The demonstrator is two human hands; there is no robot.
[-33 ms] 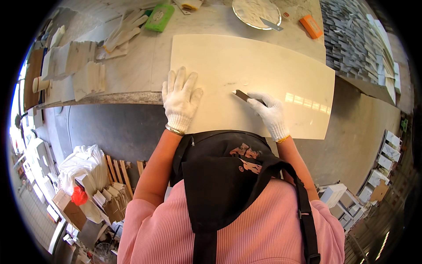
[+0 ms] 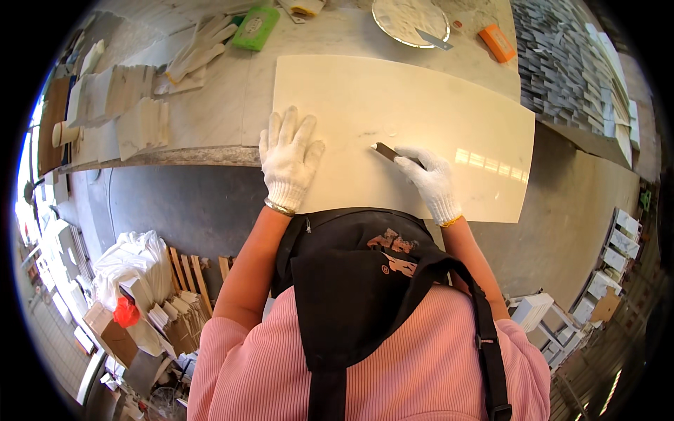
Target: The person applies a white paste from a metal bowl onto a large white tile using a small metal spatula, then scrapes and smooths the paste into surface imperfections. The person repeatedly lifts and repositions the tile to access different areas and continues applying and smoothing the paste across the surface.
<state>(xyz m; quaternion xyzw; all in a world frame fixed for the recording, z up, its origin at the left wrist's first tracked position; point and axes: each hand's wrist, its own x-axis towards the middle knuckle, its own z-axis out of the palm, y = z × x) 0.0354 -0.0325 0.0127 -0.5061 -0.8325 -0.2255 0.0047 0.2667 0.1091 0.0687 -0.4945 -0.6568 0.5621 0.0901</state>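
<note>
A glossy cream-white stone-like slab (image 2: 393, 91) lies in front of me on the worktable, its near edge against my black apron. My left hand (image 2: 288, 158), in a white knit glove, rests flat at the slab's left edge with its fingers apart. In the same kind of glove, my right hand (image 2: 430, 181) is closed around a short, flat dark brown tool (image 2: 385, 150). The tool's pale tip points up and left, close to a small grey mark (image 2: 367, 133) on the slab. Whether the tip touches the surface, I cannot tell.
Beyond the slab stand a round tray of whitish powder (image 2: 400, 24) with a flat blade (image 2: 433, 38) in it, an orange box (image 2: 497, 43) and a green packet (image 2: 255, 28). Stone pieces (image 2: 112, 95) and spare gloves (image 2: 200, 52) lie left. Grey strips (image 2: 562, 67) are piled right.
</note>
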